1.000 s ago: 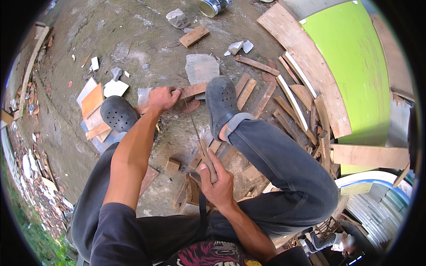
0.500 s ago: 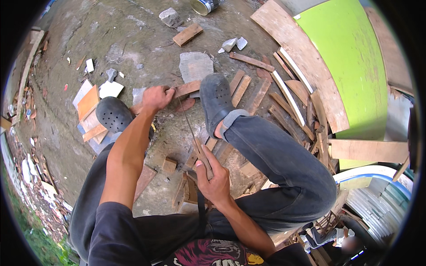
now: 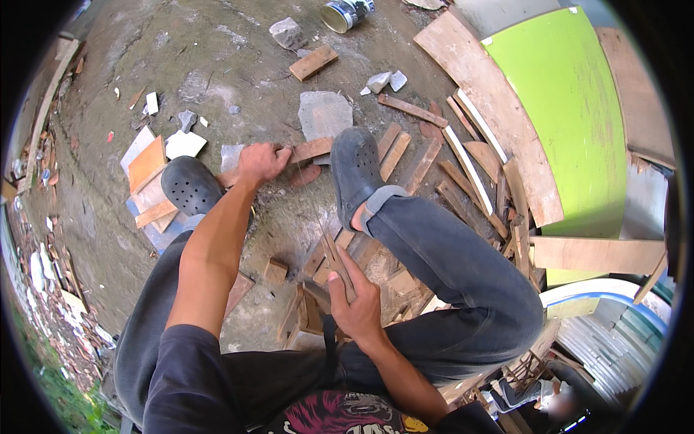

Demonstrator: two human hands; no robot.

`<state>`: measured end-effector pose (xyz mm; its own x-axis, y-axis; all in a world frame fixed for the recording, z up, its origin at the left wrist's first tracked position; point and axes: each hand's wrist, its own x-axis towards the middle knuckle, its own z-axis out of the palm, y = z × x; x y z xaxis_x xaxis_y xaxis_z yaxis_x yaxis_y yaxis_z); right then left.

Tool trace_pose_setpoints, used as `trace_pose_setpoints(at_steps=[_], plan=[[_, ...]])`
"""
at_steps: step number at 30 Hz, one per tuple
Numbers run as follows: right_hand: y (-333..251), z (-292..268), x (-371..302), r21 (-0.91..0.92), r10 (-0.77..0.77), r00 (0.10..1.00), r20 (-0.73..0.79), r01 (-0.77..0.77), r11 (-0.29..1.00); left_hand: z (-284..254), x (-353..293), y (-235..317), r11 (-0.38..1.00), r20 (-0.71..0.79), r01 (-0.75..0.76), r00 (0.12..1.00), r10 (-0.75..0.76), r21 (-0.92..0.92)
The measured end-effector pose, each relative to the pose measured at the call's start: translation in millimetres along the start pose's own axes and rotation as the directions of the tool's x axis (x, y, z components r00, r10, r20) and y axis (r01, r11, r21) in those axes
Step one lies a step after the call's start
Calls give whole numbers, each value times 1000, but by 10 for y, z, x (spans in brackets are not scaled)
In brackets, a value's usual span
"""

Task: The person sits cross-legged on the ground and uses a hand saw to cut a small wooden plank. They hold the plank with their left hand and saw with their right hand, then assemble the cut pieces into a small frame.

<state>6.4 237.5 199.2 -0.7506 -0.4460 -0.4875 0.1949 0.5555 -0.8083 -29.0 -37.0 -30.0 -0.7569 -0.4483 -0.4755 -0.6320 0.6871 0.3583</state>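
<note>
My left hand (image 3: 263, 161) is closed over a narrow wooden plank (image 3: 312, 149), which lies crosswise between my two feet in dark clogs. The fingers press it down just left of where a saw meets it. In my right hand (image 3: 358, 305) is the wooden handle of a handsaw (image 3: 343, 265). Its thin blade, smeared by motion, slants up and left to the plank beside my left thumb. The right clog (image 3: 354, 173) rests against the plank's right end. The left clog (image 3: 189, 186) is beside its left end, partly hidden by my forearm.
Wood offcuts (image 3: 423, 165) lie scattered to the right, beside a curved board (image 3: 491, 108) and a green panel (image 3: 564, 101). A flat grey stone (image 3: 325, 116) is beyond the plank. A small wood block (image 3: 275, 270) sits between my legs; a paint can (image 3: 345, 14) lies at the far edge.
My right hand has drawn the saw slightly back toward me, and the blade is more blurred. My left hand keeps its hold on the plank. The whole view has shifted a little.
</note>
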Motion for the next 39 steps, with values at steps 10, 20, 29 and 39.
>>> trace_pose_setpoints(at_steps=[10, 20, 29, 39], plan=[[56, 215, 341, -88, -60, 998, -16, 59, 994, -29, -33, -31, 999, -14, -15, 1000, 14, -38], [59, 230, 213, -54, -4, 1000, 4, 4, 999, 36, -32, -92, 1000, -30, -1, 1000, 0, -26], [190, 323, 486, -143, -78, 997, -11, 76, 987, 39, -3, -22, 999, -22, 0, 1000, -1, -41], [277, 459, 688, -168, -128, 991, -21, 123, 978, -27, -16, 7, 1000, -26, 0, 1000, -1, -28]])
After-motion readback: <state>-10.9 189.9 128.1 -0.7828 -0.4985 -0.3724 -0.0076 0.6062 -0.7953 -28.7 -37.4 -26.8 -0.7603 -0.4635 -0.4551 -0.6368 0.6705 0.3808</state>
